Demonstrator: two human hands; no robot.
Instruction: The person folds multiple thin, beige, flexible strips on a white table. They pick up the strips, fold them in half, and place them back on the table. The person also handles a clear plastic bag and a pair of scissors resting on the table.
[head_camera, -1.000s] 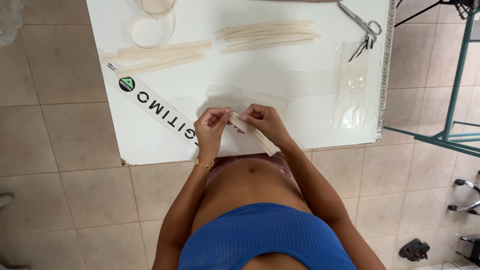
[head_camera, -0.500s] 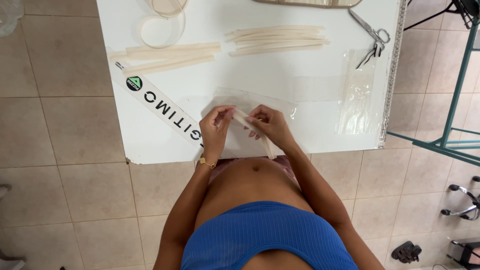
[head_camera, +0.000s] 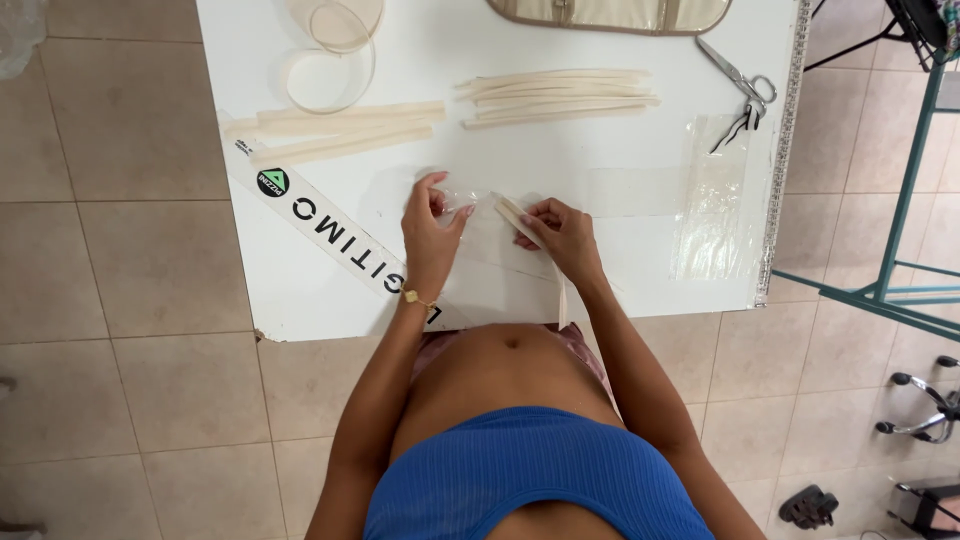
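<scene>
Cream strip (head_camera: 535, 240) is pinched at its upper end by the right hand (head_camera: 560, 232), fingers closed on it; the strip runs down over the near edge of the white table (head_camera: 600, 40). Clear plastic sleeve (head_camera: 458, 196) is pinched at its corner by the left hand (head_camera: 430, 230), thumb and forefinger together, other fingers loosely curled. Head view only: the two are held just apart, near the table's front. For a clean insertion, judged: the sleeve mouth should be kept pulled open and flat, and the strip end fed in straight, untwisted. Two strip bundles (head_camera: 560, 95), scissors (head_camera: 745, 90) and a printed band (head_camera: 330, 225) lie well apart.
</scene>
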